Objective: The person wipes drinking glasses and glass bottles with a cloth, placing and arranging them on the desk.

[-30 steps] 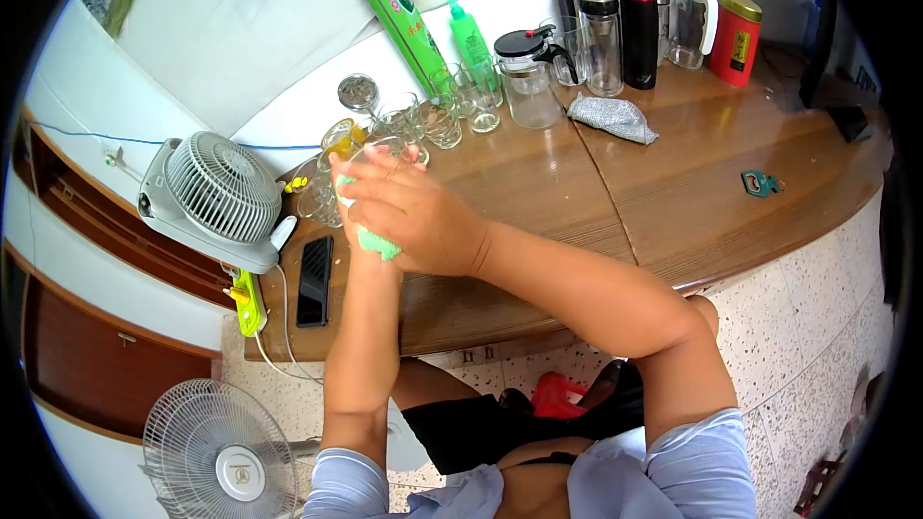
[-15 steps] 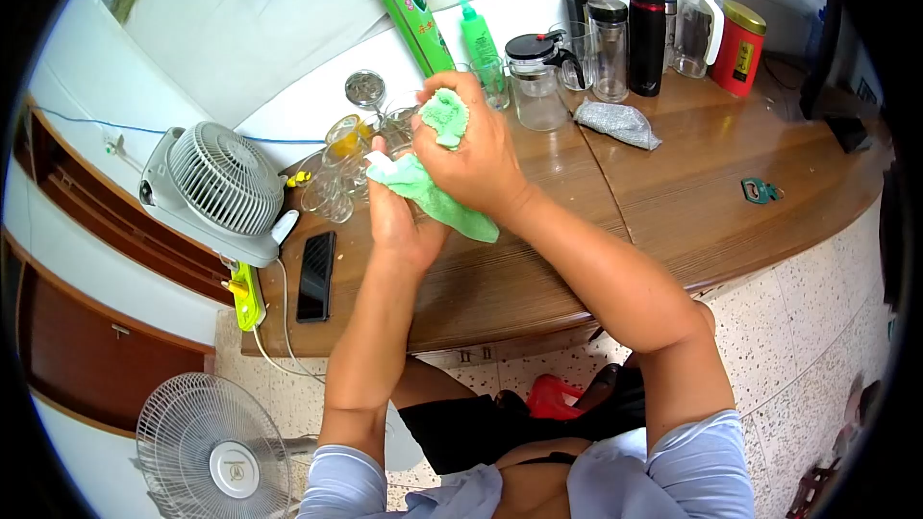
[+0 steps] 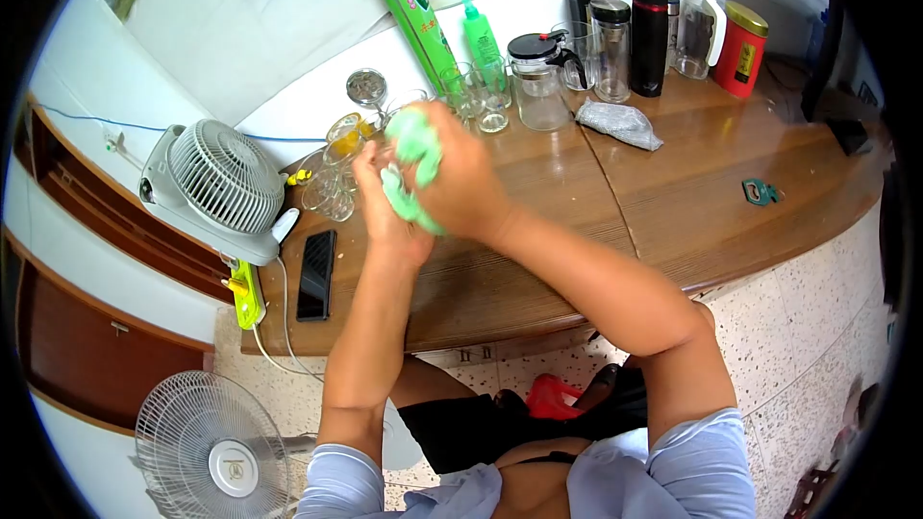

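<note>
A light green cloth [image 3: 415, 142] is bunched between my two hands, raised above the wooden desk. My right hand [image 3: 463, 173] is closed round its upper part, blurred by motion. Below and to the left, my left hand [image 3: 389, 216] cups the cloth's lower part with the thumb pointing up. Whether anything is wrapped inside the cloth is hidden. Just behind my left hand, several clear glasses [image 3: 330, 194] sit close together. More glasses [image 3: 492, 96] stand beyond my right hand, beside a glass teapot with a black lid [image 3: 540, 96].
On the desk [image 3: 519, 288] are a black phone [image 3: 315, 275], a small fan [image 3: 227, 178], a grey cloth [image 3: 618, 123] and a bottle opener [image 3: 760, 191]. Along the back stand a green spray can [image 3: 415, 19], a black flask [image 3: 647, 38] and a red tin [image 3: 739, 50].
My right hand has shifted a little left and down, turning with the cloth. The cloth's hanging lower end is now gathered closer, and glasses behind my right hand show more.
</note>
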`<state>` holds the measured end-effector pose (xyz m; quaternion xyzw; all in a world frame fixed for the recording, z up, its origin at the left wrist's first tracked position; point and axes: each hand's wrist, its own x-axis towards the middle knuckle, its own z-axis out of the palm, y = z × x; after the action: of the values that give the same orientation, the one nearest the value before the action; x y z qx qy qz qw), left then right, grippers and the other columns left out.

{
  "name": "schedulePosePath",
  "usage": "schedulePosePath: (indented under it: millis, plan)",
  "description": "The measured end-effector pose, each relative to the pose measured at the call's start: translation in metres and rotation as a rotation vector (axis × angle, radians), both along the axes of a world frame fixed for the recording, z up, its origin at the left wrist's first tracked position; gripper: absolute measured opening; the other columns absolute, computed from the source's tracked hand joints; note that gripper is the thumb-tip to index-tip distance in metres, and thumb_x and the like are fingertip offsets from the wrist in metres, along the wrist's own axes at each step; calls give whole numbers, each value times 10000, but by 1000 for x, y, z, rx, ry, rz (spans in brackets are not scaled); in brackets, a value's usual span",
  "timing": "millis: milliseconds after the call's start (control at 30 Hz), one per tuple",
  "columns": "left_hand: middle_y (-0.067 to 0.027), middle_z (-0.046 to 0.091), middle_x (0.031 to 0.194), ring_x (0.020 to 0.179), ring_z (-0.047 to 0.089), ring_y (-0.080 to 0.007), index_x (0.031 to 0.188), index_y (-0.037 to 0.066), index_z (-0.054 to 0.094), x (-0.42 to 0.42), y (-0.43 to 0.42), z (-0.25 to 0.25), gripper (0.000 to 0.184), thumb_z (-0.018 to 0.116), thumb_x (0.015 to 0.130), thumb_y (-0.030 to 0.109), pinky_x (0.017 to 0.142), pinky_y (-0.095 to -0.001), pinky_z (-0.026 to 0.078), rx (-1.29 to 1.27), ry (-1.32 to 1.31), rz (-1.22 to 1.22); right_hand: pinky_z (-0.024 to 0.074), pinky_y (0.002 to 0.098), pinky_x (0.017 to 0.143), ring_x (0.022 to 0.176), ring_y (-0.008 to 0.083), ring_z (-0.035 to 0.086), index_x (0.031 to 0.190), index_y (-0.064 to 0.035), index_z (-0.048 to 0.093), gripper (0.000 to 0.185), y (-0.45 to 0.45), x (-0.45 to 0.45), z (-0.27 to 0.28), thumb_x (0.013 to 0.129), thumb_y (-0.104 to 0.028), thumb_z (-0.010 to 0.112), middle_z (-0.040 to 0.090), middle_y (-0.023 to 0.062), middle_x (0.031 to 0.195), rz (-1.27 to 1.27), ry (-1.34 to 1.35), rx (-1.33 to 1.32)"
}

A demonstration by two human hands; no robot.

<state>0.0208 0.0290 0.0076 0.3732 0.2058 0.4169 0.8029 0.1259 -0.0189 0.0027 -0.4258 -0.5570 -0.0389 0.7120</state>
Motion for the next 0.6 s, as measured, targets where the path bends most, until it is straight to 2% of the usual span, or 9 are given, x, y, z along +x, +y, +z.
schedulePosePath:
  millis: [67,100,200,300,400,433,533,567,600]
  plan:
    - [-30,704,1262,1134,656,-233,1247,154,663,5,-5,-4,588,406,1057,647,985,-415,512,-21,119,22,619,395,825,967,290,789,1274,-26,573,351,-4,15,18,968,-96,730,752,179,1116,188,358,-246]
    - [-26,699,1282,1169,641,-234,1256,155,655,12,-26,8,592,406,1057,653,1001,-407,498,-85,119,56,616,336,679,764,174,781,1230,-21,573,276,3,23,16,1014,-119,713,775,99,947,16,147,-75]
    - [-25,701,1267,1211,625,-233,1255,153,655,9,-22,7,574,421,1059,639,1033,-412,487,-109,92,-55,620,350,723,852,205,793,1234,-17,579,279,5,22,5,1015,-123,717,777,113,985,-41,69,21]
    - [-56,707,1255,1194,643,-254,1247,133,663,5,-17,13,595,433,1050,646,1041,-439,503,-98,-68,-44,623,369,783,946,244,797,1306,-14,567,341,5,18,2,1011,-115,705,773,132,1033,-5,79,-40]
    - [-105,707,1264,1170,663,-282,1265,86,658,-8,11,8,655,425,1042,657,1048,-460,520,-45,-127,89,597,418,942,1164,327,745,1409,-13,528,489,10,7,-24,964,-95,715,730,206,1228,54,-126,23]
    - [-146,700,1260,1143,676,-303,1271,53,643,-13,26,-1,679,445,1033,657,1042,-459,534,99,-51,142,505,457,1114,1372,406,608,1476,-15,495,625,8,1,-23,908,-94,744,592,272,1469,31,-241,127]
    - [-113,692,1340,1222,662,-288,1349,65,639,-20,39,-9,599,396,1093,549,1093,-435,516,20,-168,-23,416,464,1204,1474,470,477,1474,-18,500,664,-8,-21,-18,869,-97,761,459,290,1604,-47,-362,103]
    - [-116,686,1341,1229,655,-283,1350,77,636,-17,34,-12,592,394,1094,553,1088,-431,518,67,-254,-140,404,481,1212,1489,474,460,1453,-21,514,620,-5,-17,-18,881,-85,744,441,300,1614,-51,-358,87]
    - [-112,685,1340,1232,652,-290,1347,83,637,-8,19,-6,588,398,1090,555,1090,-432,516,83,-142,-10,401,494,1212,1485,472,464,1447,-23,520,615,-2,-10,-16,881,-90,749,438,306,1614,-28,-316,100]
